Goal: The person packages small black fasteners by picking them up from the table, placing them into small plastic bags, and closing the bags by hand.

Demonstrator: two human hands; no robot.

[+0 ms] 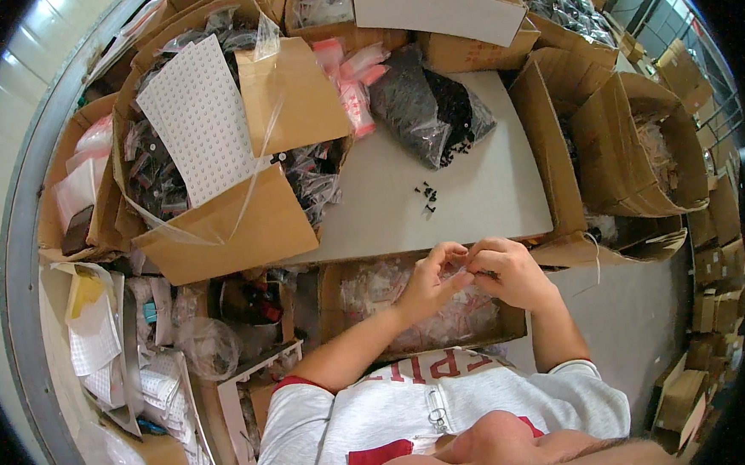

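My left hand (433, 282) and my right hand (509, 274) meet over the near edge of the table. Both have their fingers bent and pinched together, tip to tip. Whatever they hold is too small and too covered by the fingers to name. Below them sits an open cardboard box (336, 307) of small clear plastic bags (455, 323), some with reddish edges. Just beyond my hands a few small black screw-like pieces (428, 197) lie loose on the pale tabletop (494, 195). Behind these, a large clear bag (411, 102) spills more black pieces (459, 116).
A big carton (227, 233) of bagged dark parts stands at left, with a white dotted sheet (195, 120) on top. Pink-and-white plastic bags (353, 84) lie beside it. Open cartons (550, 136) line the right side. Papers (97, 334) and a clear round container (209, 345) are at lower left.
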